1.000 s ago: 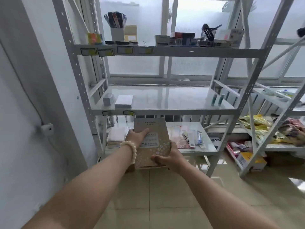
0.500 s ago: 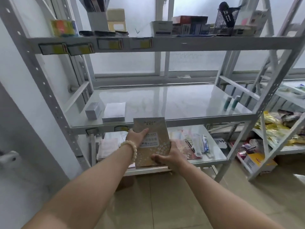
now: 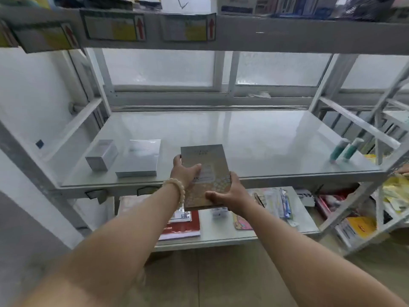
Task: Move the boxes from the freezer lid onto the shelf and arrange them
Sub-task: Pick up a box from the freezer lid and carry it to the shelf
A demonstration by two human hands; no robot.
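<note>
Boxes, 3: you held one patterned box in your left hand and right hand; one small silver box and one flat white box lay at 10 o'clock. Teal tubes, 2, stood at 3 o'clock. Red-arrow labels, 3 whole, hung at 11 o'clock. Bracelet, 1.

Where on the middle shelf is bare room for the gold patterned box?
Free: the glossy white shelf between the flat white box and the two green tubes. Crowded: left end, with the small grey box.

Glossy shelf surface — matt cardboard box, painted metal frame.
</note>
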